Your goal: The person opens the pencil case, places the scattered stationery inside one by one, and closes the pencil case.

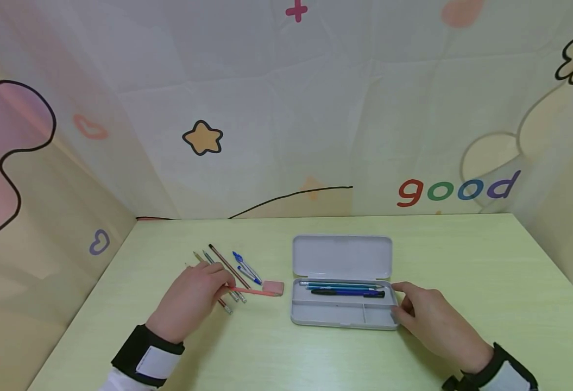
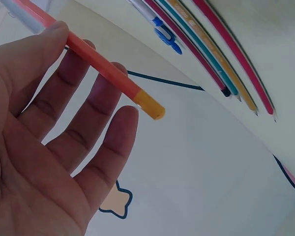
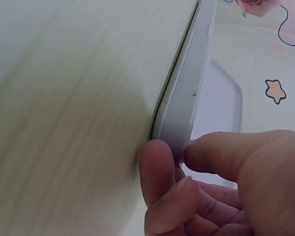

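My left hand [image 1: 195, 296] pinches a slim coral pencil-like stick [image 2: 105, 71] between thumb and fingers; its yellow end points away from the palm in the left wrist view. In the head view the stick's other end overlaps a pink eraser [image 1: 274, 288]. A pale grey pencil case [image 1: 327, 320] lies with its lid tipped back, holding teal pencils [image 1: 340, 284] and a dark blue pen [image 1: 347, 293] in its rear compartment. At the case's right edge, my right hand [image 1: 433, 317] grips the side wall [image 3: 179, 115] with thumb and finger.
Beside and beneath the left hand lie several pencils [image 1: 227, 264] in a loose fan. A clear-barrelled pen with blue ends [image 1: 249, 269] sits just right of them. A printed cloth [image 1: 276, 136] rises behind the pale table [image 1: 467, 250].
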`<state>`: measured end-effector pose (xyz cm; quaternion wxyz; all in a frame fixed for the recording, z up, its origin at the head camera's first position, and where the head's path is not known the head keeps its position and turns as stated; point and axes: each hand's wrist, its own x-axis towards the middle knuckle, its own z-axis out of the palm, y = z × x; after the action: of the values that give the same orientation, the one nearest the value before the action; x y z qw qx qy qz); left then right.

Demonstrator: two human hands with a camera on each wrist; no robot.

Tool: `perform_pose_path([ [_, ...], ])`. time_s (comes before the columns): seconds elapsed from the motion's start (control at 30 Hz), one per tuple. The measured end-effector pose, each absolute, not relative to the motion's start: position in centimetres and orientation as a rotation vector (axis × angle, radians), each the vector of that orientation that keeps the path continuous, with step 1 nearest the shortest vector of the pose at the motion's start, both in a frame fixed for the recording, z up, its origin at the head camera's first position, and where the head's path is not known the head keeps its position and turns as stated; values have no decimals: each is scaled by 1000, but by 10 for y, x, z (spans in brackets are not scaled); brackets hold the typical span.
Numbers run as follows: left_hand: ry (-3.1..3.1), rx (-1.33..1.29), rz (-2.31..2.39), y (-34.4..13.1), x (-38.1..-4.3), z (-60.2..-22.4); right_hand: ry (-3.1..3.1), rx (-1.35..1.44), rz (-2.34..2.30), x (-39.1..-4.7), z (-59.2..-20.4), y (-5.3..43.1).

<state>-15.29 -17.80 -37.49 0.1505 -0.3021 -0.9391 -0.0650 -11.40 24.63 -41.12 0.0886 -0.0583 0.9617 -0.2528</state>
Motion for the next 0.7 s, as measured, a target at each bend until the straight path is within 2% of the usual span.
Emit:
perform_pose_path([
  [0.7,-2646,-964,-263,-144,-155,-369,2860,-179,-758,-114,-411,246],
])
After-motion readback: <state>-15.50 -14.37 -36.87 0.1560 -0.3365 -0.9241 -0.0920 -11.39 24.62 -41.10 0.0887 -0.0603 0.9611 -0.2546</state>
